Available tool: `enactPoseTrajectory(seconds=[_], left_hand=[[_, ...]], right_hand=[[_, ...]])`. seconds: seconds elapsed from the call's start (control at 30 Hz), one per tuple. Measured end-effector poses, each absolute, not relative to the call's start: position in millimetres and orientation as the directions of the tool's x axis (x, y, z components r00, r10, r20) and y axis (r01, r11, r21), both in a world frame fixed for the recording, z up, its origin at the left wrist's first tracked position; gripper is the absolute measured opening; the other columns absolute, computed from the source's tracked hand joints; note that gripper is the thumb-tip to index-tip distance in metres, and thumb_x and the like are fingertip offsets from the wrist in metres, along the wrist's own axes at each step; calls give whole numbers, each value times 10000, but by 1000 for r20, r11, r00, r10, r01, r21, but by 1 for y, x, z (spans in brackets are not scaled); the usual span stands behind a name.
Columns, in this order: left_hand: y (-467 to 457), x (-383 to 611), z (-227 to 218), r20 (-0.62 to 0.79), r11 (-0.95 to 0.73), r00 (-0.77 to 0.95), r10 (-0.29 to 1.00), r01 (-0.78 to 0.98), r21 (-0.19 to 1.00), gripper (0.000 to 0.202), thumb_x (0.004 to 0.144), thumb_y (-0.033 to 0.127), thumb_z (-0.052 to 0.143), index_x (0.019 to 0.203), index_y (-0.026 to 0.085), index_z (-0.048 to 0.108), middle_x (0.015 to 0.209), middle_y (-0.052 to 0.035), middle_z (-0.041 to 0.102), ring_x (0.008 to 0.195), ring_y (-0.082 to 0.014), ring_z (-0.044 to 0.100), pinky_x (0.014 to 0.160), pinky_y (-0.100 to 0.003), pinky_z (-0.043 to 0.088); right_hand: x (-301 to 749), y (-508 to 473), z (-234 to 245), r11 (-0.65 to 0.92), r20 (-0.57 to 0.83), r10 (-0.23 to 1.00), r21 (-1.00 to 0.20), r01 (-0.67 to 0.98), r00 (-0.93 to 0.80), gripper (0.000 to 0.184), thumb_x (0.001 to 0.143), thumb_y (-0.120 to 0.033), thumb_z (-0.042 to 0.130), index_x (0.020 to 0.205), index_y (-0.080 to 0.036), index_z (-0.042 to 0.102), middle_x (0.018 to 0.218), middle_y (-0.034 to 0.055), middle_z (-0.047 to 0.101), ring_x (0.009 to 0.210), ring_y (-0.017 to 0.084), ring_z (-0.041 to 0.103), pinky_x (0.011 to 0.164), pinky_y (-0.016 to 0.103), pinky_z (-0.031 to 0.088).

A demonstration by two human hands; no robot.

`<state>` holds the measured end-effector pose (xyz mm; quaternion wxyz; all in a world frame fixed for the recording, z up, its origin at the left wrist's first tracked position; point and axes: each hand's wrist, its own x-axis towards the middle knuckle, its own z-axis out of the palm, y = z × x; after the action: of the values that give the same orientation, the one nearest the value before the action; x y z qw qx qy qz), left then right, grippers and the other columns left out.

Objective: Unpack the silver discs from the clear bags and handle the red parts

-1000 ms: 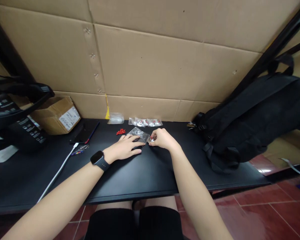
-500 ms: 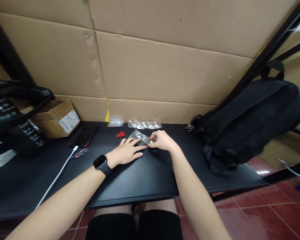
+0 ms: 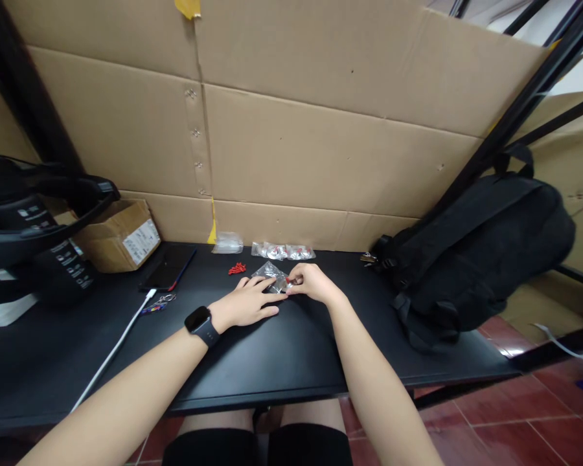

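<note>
A small clear plastic bag lies on the black table in front of me. My left hand rests flat with fingers spread, its fingertips pressing on the bag's near side. At the bag's right end, my right hand pinches with thumb and fingers. Something red and a silvery glint show at those fingertips, partly hidden. Just left of the bag is a small pile of red pieces. Behind it, filled clear bags with silvery and red contents lie in a row, beside a stack of clear bags.
A black backpack stands at the right. On the left are a phone, a white cable, a keyring, an open cardboard box and a black headset-like object. A cardboard wall closes off the back.
My view has tilted up slightly, so the table sits lower in the picture. Both hands stay at the bag, with only slight shifts of the fingers.
</note>
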<state>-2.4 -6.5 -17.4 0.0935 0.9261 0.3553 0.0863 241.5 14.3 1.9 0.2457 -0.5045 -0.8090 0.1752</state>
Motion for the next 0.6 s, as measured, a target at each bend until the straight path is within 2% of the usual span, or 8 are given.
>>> enactPoseTrajectory(seconds=[0.1, 0.17, 0.33, 0.43, 0.5, 0.6], left_hand=[[-6, -3, -17, 87, -731, 738, 670, 634, 251, 442, 980, 575, 446, 1401, 481, 539, 1601, -51, 391, 1447, -378, 334, 1098, -597, 303], [-6, -4, -17, 80, -732, 741, 667, 631, 255, 449, 974, 583, 454, 1405, 485, 532, 1601, -49, 391, 1447, -380, 333, 1099, -605, 301], [-6, -4, -15, 94, -740, 747, 659, 620, 259, 430, 963, 562, 491, 1384, 499, 549, 1603, -33, 389, 1445, -389, 339, 1100, -611, 300], [-6, -4, -14, 95, -739, 743, 662, 626, 250, 407, 965, 538, 503, 1363, 493, 573, 1609, -32, 378, 1440, -395, 348, 1103, -620, 290], [-5, -5, -13, 88, -735, 741, 666, 630, 250, 411, 962, 542, 506, 1366, 495, 569, 1616, -34, 367, 1444, -400, 342, 1104, -635, 278], [-3, -7, -13, 85, -736, 746, 661, 623, 264, 429, 952, 563, 515, 1372, 489, 566, 1627, -34, 345, 1458, -399, 326, 1118, -644, 261]], right_hand=[[248, 14, 0, 429, 134, 876, -657, 620, -464, 218, 692, -216, 839, 905, -192, 802, 1097, 67, 730, 867, 182, 707, 802, 283, 551], [250, 15, -2, 409, 103, 866, -708, 575, -489, 218, 710, -190, 808, 928, -189, 800, 1181, 78, 705, 911, 186, 717, 835, 293, 565], [239, 20, -9, 395, 195, 910, -676, 623, -366, 286, 641, -224, 867, 896, -164, 751, 865, 32, 717, 709, 162, 704, 708, 277, 568], [232, 23, -13, 401, 244, 907, -747, 529, -344, 335, 604, -217, 882, 865, -161, 679, 924, 31, 681, 664, 143, 704, 627, 245, 557], [231, 24, -15, 404, 241, 897, -789, 463, -372, 325, 635, -211, 857, 878, -168, 647, 942, 28, 662, 685, 144, 711, 624, 239, 558], [230, 26, -16, 428, 250, 887, -760, 488, -389, 293, 685, -210, 833, 908, -179, 645, 905, 11, 653, 691, 137, 689, 647, 247, 544]])
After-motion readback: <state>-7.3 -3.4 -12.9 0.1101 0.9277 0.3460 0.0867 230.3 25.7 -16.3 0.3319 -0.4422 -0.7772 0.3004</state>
